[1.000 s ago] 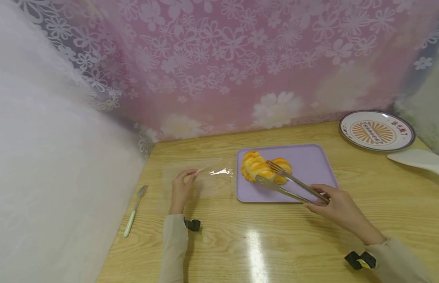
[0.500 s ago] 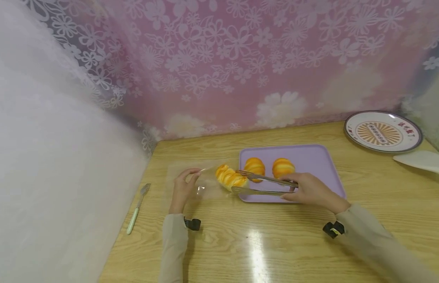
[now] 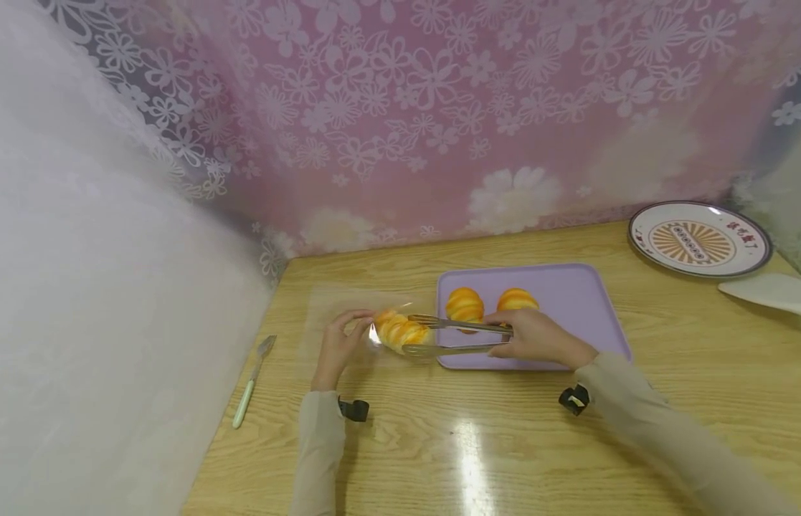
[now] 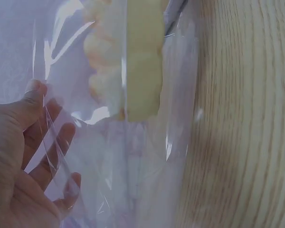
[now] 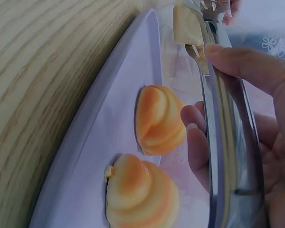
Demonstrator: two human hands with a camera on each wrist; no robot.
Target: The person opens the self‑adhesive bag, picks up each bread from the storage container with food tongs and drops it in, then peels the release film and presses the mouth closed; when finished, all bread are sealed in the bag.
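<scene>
My left hand pinches the edge of a clear plastic bag between thumb and fingers. My right hand grips metal tongs, whose tips hold a long twisted bread. In the left wrist view the bread shows behind the clear film, its pale flat side to the right. Two round swirl buns lie on the purple tray; the right hand partly covers one of them in the head view. Both buns appear fully in the right wrist view.
A white plate with a sunburst print stands at the back right, with a white rice paddle in front of it. A fork with a pale green handle lies at the left table edge. A pink floral cloth hangs behind.
The tongs have lifted the twisted bread off the tray and carried it left to the bag. The left hand has kept its pinch on the bag with little movement.
</scene>
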